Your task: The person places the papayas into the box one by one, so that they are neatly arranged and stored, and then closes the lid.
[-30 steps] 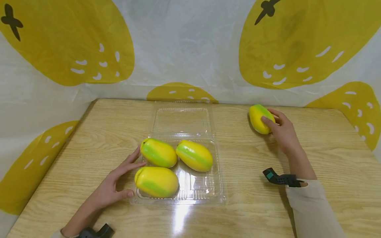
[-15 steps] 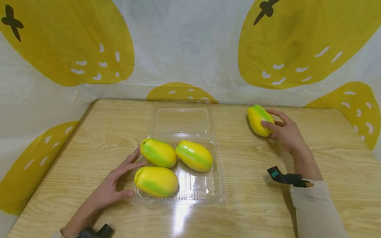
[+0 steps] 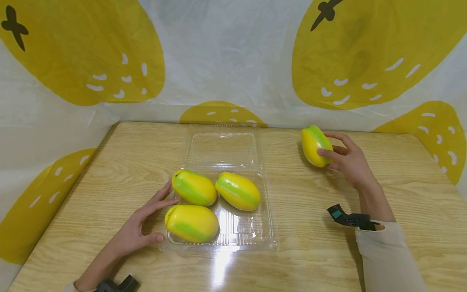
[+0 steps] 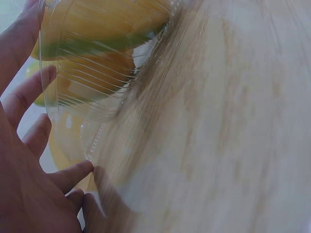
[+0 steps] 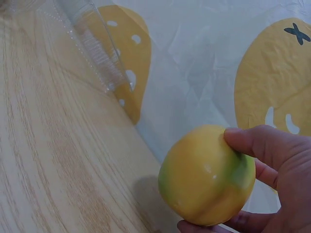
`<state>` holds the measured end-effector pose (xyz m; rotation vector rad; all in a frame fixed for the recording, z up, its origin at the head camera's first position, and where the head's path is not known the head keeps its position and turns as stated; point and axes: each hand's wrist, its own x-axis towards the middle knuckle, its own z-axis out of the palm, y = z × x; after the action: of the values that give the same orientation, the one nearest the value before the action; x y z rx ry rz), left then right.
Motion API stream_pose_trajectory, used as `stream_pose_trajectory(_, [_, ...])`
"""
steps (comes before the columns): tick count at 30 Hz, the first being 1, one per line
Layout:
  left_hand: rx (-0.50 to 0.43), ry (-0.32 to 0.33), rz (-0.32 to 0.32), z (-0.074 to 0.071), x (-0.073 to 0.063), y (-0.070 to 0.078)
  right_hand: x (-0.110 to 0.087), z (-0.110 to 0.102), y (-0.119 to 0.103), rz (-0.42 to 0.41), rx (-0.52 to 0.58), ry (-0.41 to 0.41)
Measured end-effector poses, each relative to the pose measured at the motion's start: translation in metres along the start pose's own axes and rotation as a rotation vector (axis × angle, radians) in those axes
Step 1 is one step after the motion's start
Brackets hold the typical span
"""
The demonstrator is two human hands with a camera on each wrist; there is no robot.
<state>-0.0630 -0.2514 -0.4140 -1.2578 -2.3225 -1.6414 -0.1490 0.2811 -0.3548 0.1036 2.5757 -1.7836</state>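
My right hand (image 3: 348,160) grips a glossy yellow-and-green papaya (image 3: 316,147) near the back right of the table. In the right wrist view the thumb lies on top of this papaya (image 5: 206,174) and the fingers curl beneath it. Three similar fruits sit in a clear plastic clamshell box: one papaya (image 3: 194,187) at the back left, another papaya (image 3: 238,191) at the back right, and a third papaya (image 3: 192,223) at the front left. My left hand (image 3: 136,231) is spread at the left side of the box (image 3: 251,239), fingertips right at its rim.
The box's lid (image 3: 222,149) lies folded back towards the rear of the wooden table (image 3: 299,259). A white cloth (image 3: 226,52) with large yellow fruit prints hangs behind the table and along its left side.
My right hand has shifted its hold on the papaya, the wrist swinging a little to the right. The papaya has turned and moved slightly left. The left hand and the box stay put.
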Motion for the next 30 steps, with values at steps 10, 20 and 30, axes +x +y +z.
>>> stream_pose_trajectory(10, [-0.013, -0.002, -0.020, -0.001, -0.001, 0.000, -0.001, 0.006, -0.010, -0.075, 0.033, -0.017])
stream_pose_trajectory(20, [-0.012, 0.000, -0.023, 0.000, -0.001, 0.001, -0.009, 0.016, -0.028, -0.160, -0.011, -0.060])
stream_pose_trajectory(30, [-0.021, -0.003, -0.018, -0.001, 0.000, 0.000, -0.014, 0.023, -0.041, -0.254, -0.033, -0.110])
